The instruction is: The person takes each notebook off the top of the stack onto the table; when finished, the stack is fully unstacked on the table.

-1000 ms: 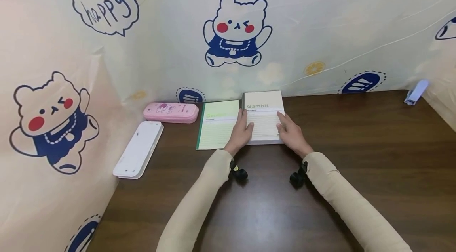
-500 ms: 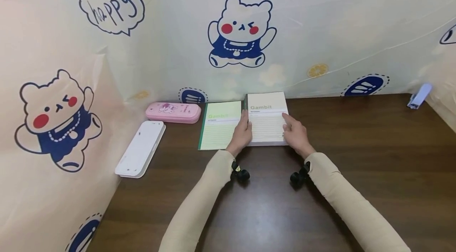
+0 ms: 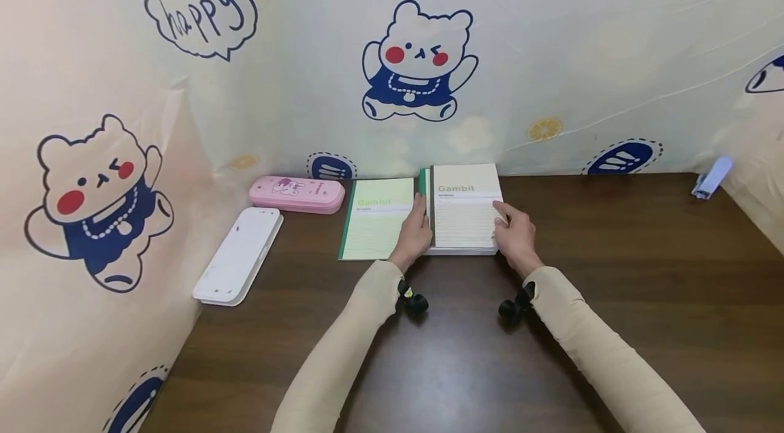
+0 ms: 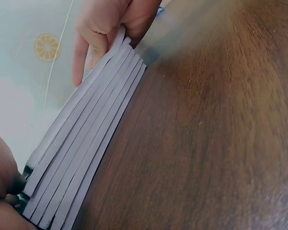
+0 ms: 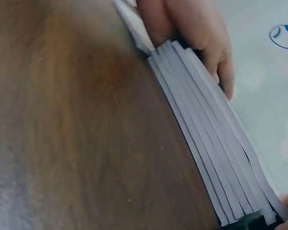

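Got the stack (image 3: pixel 465 222) between both hands, at the back of the table (image 3: pixel 582 338), a bit R of mid. It's a pile of Gambit notebooks w/ the long axis running away from me, title at the far end, letters upright from where I am. Top one's dark spine is on the L, w/ a green strip from a lower one poking out past it.

Grip's snug, not wide: L hand (image 3: pixel 414 233) holds the spine side, fingers pointing up along it, and R hand (image 3: pixel 516 234) holds the opp. side, index finger over the top cover's edge. Near ends face me and aren't flush — wrist cams show them stepped, approx. a fan. Far end's right by the backdrop (image 3: pixel 294 52), can't tell if touching.

Room-wise: green pad (image 3: pixel 373 222) is just L of the stack, long axis abt the same, and my L hand overlaps its R edge in the head view, so tight that side. Pink case (image 3: pixel 297 195) lies crosswise next to the pad, white case (image 3: pixel 239 256) slants below it along the table's L edge. On the R there's a wide run of wood btwn my R hand and the stapler (image 3: pixel 712 178) at the far corner — plenty toward me too.
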Demonstrator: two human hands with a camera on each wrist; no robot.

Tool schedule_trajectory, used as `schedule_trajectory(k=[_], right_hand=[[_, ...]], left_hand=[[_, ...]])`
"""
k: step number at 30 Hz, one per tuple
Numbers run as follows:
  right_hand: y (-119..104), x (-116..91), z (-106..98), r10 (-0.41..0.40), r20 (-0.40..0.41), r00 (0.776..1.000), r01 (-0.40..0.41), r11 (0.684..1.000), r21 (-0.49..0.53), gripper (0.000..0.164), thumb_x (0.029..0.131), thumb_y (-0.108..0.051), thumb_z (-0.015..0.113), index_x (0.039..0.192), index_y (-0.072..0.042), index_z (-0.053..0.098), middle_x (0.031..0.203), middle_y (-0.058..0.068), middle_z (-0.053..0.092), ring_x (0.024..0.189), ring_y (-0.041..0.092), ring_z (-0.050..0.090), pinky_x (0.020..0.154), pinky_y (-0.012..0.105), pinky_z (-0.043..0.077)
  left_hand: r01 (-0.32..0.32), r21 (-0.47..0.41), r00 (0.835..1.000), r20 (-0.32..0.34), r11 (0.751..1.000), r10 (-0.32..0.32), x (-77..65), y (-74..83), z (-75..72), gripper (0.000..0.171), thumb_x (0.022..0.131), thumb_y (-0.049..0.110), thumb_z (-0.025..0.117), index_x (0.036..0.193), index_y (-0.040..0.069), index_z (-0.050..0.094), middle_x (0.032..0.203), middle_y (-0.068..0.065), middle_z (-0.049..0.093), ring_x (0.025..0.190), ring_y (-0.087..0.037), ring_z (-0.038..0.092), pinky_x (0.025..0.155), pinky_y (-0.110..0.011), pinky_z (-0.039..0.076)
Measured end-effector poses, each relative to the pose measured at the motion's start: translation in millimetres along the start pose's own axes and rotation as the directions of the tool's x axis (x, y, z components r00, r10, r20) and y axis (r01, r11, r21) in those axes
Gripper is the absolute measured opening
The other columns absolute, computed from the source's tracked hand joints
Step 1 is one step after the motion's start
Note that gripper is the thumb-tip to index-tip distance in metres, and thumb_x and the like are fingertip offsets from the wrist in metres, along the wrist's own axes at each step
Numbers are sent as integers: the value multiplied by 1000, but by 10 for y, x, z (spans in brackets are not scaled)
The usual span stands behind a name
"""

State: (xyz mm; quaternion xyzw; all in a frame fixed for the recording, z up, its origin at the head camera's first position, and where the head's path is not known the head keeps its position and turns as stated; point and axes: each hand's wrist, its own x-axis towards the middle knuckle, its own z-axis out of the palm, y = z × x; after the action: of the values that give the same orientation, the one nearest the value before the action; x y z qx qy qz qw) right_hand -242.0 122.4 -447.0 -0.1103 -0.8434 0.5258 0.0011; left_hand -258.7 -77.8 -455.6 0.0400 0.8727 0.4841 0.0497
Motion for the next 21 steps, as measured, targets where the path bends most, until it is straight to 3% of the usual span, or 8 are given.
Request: schedule_trajectory(k=[4,7,10,12,15,18,21], right_hand=[[44,-4,-130,-9,-60,998,6,999,-46,43,98,-5,41,138,-11,54,145,18,48,134,31,42,110,45,38],[93,10,-335,-25,-57,998,22,998,-56,42,96,-4,42,135,-7,57,138,20,54,121,29,50,95,36,46],[158,31,-563,-49,68,997,49,999,3,42,94,-2,46,135,1,54,127,23,55,100,21,55,77,23,48],[210,50,-682,-74,169,983,66,997,49,42,95,-3,50,136,4,51,115,21,52,88,15,51,67,17,46],[261,56,-760,-103,266,958,77,991,106,44,96,-6,55,138,5,48,108,14,47,84,9,49,66,15,48],[259,35,-783,-130,247,960,98,986,137,44,97,-5,55,139,4,47,109,15,49,84,5,52,67,16,51],[206,-1,-879,-147,175,973,119,979,165,44,96,-2,55,138,5,47,110,14,50,79,3,56,66,17,54]], left_hand=[[-5,8,1000,18,1000,4,-13,-17,30,53,103,6,23,155,5,13,165,-7,4,151,-18,4,124,-36,12],[-9,-1,999,34,1000,9,-16,-28,45,53,104,7,23,155,6,12,165,-7,2,151,-18,4,124,-36,12],[-16,0,999,43,1000,16,-16,-28,47,53,104,7,22,155,6,11,165,-7,1,151,-18,3,123,-37,13],[-24,4,999,44,1000,24,-12,-31,43,53,104,7,22,155,5,10,165,-7,0,151,-19,3,123,-37,13],[-38,14,999,32,999,37,-1,-33,26,52,104,6,22,155,4,10,165,-8,0,151,-21,5,123,-38,15],[-33,19,999,19,999,33,1,-41,9,52,104,6,22,155,4,11,165,-8,1,151,-22,6,123,-39,16],[-20,26,1000,11,999,20,1,-59,5,52,104,6,22,155,4,12,165,-8,1,151,-23,7,123,-39,16]])
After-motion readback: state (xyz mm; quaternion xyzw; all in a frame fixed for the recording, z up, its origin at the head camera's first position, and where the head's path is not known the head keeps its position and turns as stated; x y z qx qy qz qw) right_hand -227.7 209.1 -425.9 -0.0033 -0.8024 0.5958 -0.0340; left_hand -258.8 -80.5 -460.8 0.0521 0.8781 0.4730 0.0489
